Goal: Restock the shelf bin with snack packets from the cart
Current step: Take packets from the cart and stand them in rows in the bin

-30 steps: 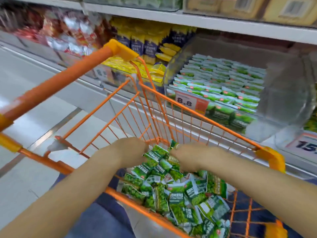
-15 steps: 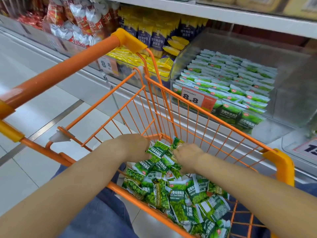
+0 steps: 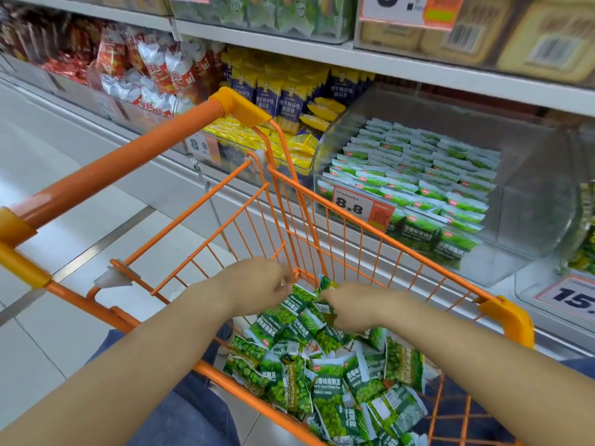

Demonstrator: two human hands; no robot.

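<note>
hands both down in the cart [image 3: 322, 220], at the far end of the heap of green snack packets [image 3: 338, 375]. since a second ago the view has swung up and toward the shelf, so the bin [image 3: 531, 188] now sits fuller in frame; the hands themselves have hardly shifted, still working the same spot in the pile.

left hand [image 3: 257, 286]: fingers curled down at the top edge of a packet, looks like a pinch but the contact is hidden behind the knuckles, so i cannot tell if that grip is clamped. right hand [image 3: 357, 305]: fingers curled into the heap beside it, same problem, cannot tell what it holds, if anything.

packets: most lie loose in the cart basket, none lifted clear yet. shelf bin just beyond the cart's far rim, already holding neat rows of the same green packets behind the 8.8 price tag [image 3: 354, 204], with room on its right side.

my read: gathering step still under way, no transfer started. head turning to the bin suggests the lift is close.
</note>
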